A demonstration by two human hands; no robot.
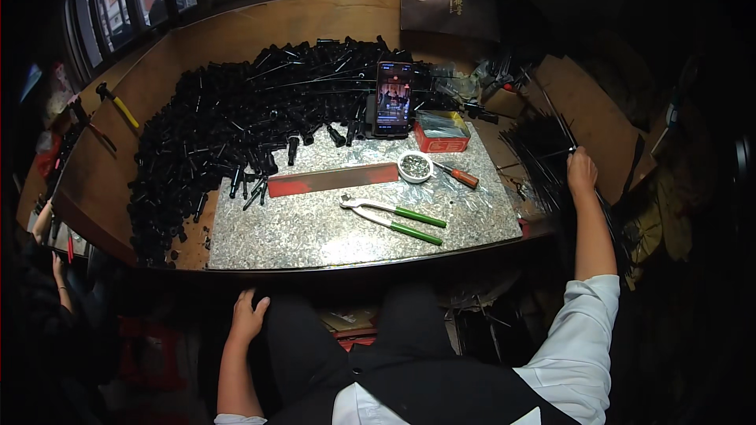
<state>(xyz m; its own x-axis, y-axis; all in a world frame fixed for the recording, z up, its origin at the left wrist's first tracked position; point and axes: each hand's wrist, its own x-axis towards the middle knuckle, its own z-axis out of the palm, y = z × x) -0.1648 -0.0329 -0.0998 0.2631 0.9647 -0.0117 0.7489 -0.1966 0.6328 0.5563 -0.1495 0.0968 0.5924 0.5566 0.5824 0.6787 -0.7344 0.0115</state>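
At the right side of the bench my right hand (581,171) is closed around a thin dark rod (557,116), beside a bundle of thin black rods (539,153). My left hand (248,316) hangs by my left thigh, just below the bench's front edge. Its thumb stands apart from the fingers and nothing shows in it. Between the hands, on a speckled stone slab (299,238), lie green-handled pliers (394,219), their jaws toward the left. Behind them are a long red and grey bar (335,179) and a white bowl (415,179) of small metal pieces.
A large heap of black tubular parts (236,102) covers the bench's left and back. A phone (393,98) stands upright beside a red box (442,144) and an orange-handled screwdriver (465,179). A yellow-handled hammer (124,110) is at the left wall; another person's hand (59,267) shows far left.
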